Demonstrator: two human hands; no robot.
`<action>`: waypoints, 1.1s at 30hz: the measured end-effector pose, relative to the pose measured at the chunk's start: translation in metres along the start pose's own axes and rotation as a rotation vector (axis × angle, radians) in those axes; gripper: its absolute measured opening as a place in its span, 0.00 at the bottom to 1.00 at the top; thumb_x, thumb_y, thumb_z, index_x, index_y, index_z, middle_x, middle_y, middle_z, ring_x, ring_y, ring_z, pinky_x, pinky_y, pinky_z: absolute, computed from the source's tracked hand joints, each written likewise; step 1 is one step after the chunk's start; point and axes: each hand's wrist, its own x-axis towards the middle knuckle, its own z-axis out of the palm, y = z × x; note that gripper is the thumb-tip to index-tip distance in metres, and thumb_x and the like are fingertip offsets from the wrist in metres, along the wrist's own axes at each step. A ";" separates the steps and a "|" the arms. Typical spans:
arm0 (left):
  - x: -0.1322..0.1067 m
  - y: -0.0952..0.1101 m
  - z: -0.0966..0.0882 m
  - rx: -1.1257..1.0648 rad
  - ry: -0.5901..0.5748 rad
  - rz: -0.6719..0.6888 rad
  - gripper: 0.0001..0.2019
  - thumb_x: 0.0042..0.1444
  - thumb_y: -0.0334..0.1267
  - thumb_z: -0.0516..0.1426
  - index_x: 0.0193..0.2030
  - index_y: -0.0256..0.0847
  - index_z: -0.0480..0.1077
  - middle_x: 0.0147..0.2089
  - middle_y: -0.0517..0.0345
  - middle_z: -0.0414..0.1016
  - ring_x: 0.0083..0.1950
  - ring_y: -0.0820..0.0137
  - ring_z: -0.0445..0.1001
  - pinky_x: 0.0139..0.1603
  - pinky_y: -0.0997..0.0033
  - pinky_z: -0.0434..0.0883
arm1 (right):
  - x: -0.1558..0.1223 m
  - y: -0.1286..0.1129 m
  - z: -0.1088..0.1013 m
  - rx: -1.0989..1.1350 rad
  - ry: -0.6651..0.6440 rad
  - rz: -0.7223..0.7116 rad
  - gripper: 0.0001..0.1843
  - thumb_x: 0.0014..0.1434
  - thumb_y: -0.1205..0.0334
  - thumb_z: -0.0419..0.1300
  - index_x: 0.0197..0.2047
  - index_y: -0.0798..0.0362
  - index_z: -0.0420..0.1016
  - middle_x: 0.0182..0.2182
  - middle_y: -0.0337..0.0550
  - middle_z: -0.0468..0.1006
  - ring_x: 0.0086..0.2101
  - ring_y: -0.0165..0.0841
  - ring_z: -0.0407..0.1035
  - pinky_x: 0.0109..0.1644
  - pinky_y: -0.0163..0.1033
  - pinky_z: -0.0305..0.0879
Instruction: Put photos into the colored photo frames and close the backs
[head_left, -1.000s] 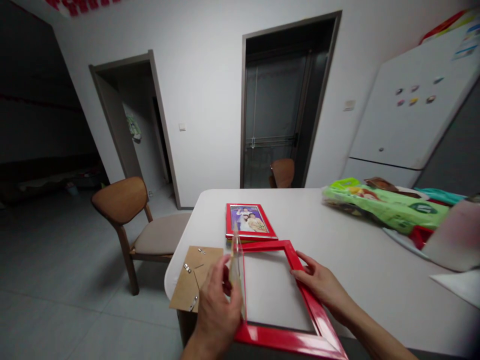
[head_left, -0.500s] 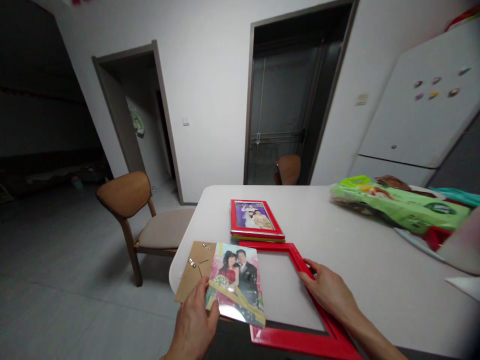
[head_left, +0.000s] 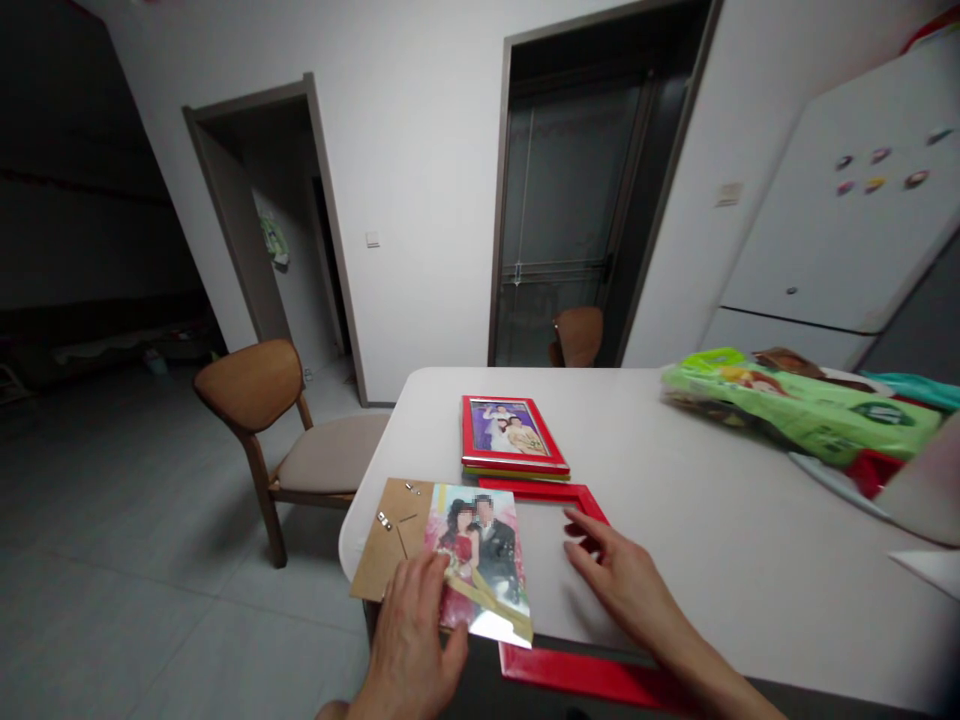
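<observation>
My left hand (head_left: 416, 625) lies over the lower left part of a wedding photo (head_left: 487, 570), fingers stretched flat on it and thumb near its bottom edge. Partly under the photo, a brown backing board (head_left: 394, 535) with small metal clips and a thin stand line shows on the left. My right hand (head_left: 619, 570) hovers, open with thumb and fingers apart, above the opening of an empty red picture frame (head_left: 585, 680). That hand and forearm hide much of the frame's right side. The photo covers the frame's left side.
Behind the loose frame, a red-framed photo (head_left: 514, 435) rests on a stack on the white table (head_left: 622, 425). A green package (head_left: 810, 405) and other items crowd the table's right. A wooden chair (head_left: 251, 390) stands at the left, beyond the rounded table corner.
My right hand has let go of the red frame's right side and moved left over its opening. My left hand has shifted from gripping the photo's edge to lying flat across it.
</observation>
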 end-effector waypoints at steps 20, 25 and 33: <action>0.028 0.058 -0.003 -1.178 0.329 -0.351 0.21 0.53 0.45 0.49 0.49 0.33 0.63 0.46 0.47 0.70 0.48 0.62 0.67 0.49 0.64 0.64 | -0.018 -0.066 0.021 0.995 -0.207 0.428 0.22 0.50 0.57 0.50 0.49 0.55 0.59 0.36 0.47 0.73 0.32 0.32 0.70 0.34 0.37 0.66; 0.033 0.067 0.016 -1.482 0.178 -0.376 0.28 0.49 0.46 0.52 0.54 0.32 0.56 0.51 0.44 0.65 0.51 0.62 0.64 0.50 0.67 0.63 | -0.009 -0.033 -0.007 0.756 -0.062 0.300 0.24 0.50 0.61 0.43 0.51 0.55 0.58 0.35 0.47 0.76 0.32 0.36 0.71 0.30 0.37 0.67; 0.022 0.057 0.026 -0.666 -0.127 -0.160 0.26 0.45 0.32 0.48 0.54 0.28 0.55 0.58 0.43 0.56 0.58 0.63 0.54 0.59 0.60 0.51 | 0.011 0.000 -0.034 0.483 -0.215 0.321 0.27 0.47 0.66 0.42 0.52 0.58 0.59 0.27 0.46 0.77 0.25 0.34 0.71 0.26 0.36 0.65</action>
